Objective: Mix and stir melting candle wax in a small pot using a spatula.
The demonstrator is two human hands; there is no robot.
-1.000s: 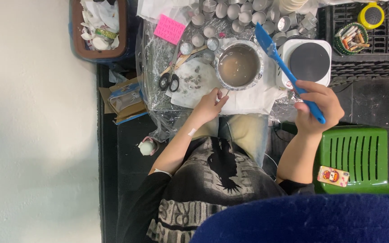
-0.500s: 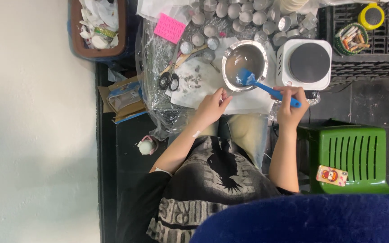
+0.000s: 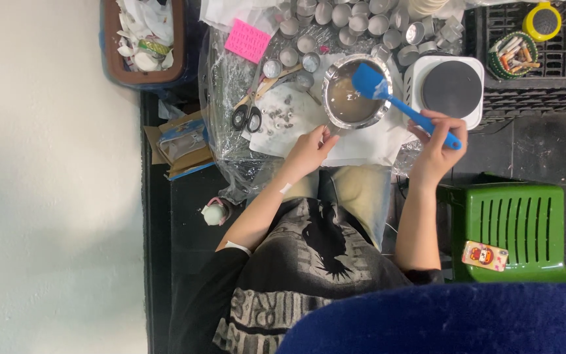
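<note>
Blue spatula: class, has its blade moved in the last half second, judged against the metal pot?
Yes. The blue spatula blade has shifted from the pot's lower middle up toward its far right rim, nearer the hotplate.

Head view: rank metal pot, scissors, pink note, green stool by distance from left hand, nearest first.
From the left hand:
1. Metal pot, just up-right, by the fingers.
2. Scissors, to its left.
3. Pink note, far up-left.
4. Green stool, far right, on the floor.

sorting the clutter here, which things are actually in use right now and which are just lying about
In use: blue spatula in right hand; metal pot, left hand at its near edge.

Lying about: scissors, hot plate, pink sheet, green stool.
</note>
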